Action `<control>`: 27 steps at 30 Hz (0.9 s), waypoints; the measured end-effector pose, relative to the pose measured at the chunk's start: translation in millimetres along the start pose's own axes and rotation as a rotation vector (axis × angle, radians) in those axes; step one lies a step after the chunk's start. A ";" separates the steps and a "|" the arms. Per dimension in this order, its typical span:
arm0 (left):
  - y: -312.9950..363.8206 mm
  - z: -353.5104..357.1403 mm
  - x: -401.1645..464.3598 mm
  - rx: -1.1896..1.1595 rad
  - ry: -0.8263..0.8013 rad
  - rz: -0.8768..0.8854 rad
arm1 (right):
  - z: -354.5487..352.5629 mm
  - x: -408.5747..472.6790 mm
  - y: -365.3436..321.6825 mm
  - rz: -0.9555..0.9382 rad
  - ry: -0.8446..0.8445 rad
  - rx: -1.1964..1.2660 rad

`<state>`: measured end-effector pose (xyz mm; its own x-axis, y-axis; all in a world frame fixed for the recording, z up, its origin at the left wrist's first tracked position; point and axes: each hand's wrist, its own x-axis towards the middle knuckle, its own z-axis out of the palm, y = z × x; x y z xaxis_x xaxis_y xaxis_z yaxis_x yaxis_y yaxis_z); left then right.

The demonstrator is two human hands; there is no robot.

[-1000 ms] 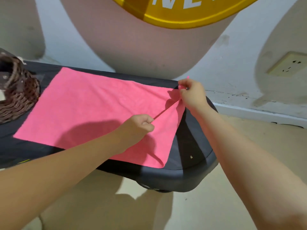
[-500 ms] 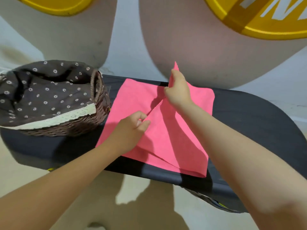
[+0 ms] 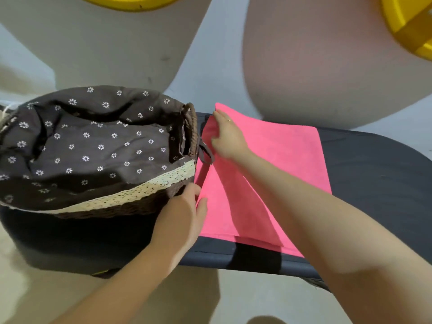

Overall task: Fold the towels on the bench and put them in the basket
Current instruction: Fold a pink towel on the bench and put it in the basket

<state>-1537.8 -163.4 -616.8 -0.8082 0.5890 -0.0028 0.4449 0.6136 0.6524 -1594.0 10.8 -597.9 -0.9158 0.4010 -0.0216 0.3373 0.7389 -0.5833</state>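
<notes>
1. Towel [image 3: 275,155]: pink, on bench [image 3: 374,164], now doubled over leftward since a second ago; its free edge lies beside basket [image 3: 98,146] at 9 o'clock.
2. Left hand [image 3: 184,216] and right hand [image 3: 228,139] pinch the carried corners.
3. Judgement: first fold nearly done.

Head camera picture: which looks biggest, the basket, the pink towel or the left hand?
1. Basket, with its flowered liner, looks biggest.
2. Pink towel, close behind, partly hidden by the arm.
3. Left hand, smallest, though nearest the camera.
</notes>
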 end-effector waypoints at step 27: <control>81.5 77.7 102.4 0.469 -0.241 0.345 | -99.6 -25.4 182.1 0.683 0.400 0.105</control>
<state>-1554.3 -12.3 -622.8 -0.5026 0.8626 -0.0579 0.8306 0.5004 0.2444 -1487.6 189.1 -622.7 -0.3595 0.9254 -0.1199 0.7551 0.2130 -0.6200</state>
